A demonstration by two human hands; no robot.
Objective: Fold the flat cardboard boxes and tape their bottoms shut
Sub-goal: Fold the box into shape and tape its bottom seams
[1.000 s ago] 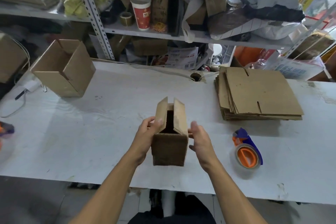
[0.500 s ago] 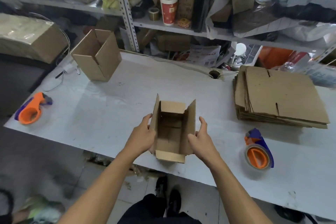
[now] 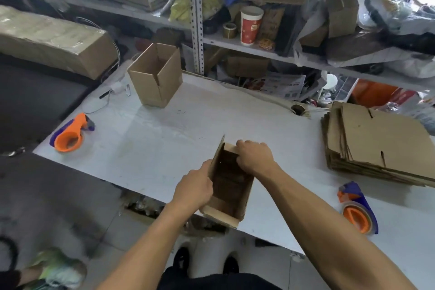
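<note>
Where both hands grip, box (image 3: pixel 229 186) sits between.

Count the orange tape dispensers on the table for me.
2. One tape dispenser lies near the table's left edge; the other tape dispenser lies at the front right, below the stack of flat boxes. Shelf clutter may hide more.

The one camera sits on my head, looking forward and steeply down, close over the white counter (image 3: pixel 164 139), with the cluttered shelf (image 3: pixel 235 45) beyond.
</note>
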